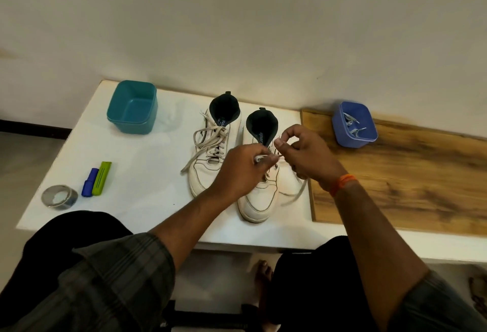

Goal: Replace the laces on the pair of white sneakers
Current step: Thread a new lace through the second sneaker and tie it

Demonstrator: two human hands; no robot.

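On the far left of the white table (pixel 147 189) stands a teal tub (pixel 131 107), square with rounded corners and seemingly empty, and nearer lie a roll of grey tape (pixel 59 197), a blue marker (pixel 89 182) and a green clip-like piece (pixel 102 178), all smooth plastic. At the centre the pair of white sneakers stands side by side, toes near, dark collars far. The left sneaker (pixel 210 152) has its flat, off-white lace (pixel 208 136) threaded through the eyelets, the ends trailing loose. Over the right sneaker (pixel 259 194) the left hand (pixel 237 170) pinches a fold of lace (pixel 259 158) between curled fingers, and just beside it the right hand (pixel 303 155), an orange band at its wrist, has thumb and forefinger closed in a ring, seemingly on the same lace, though that contact is too small to confirm; a loose end (pixel 295 194) curls down the shoe's right side. The step looks like working the lace at the upper eyelets; whether it is going out or in cannot be told. It will go best with the woven lace kept flat and untwisted, pulled straight along each eyelet's line and gently, since the soft leather-like upper can pucker. Far right, on a wood-grain board (pixel 408 186), a blue tub (pixel 354 124) holds pale laces (pixel 353 124).
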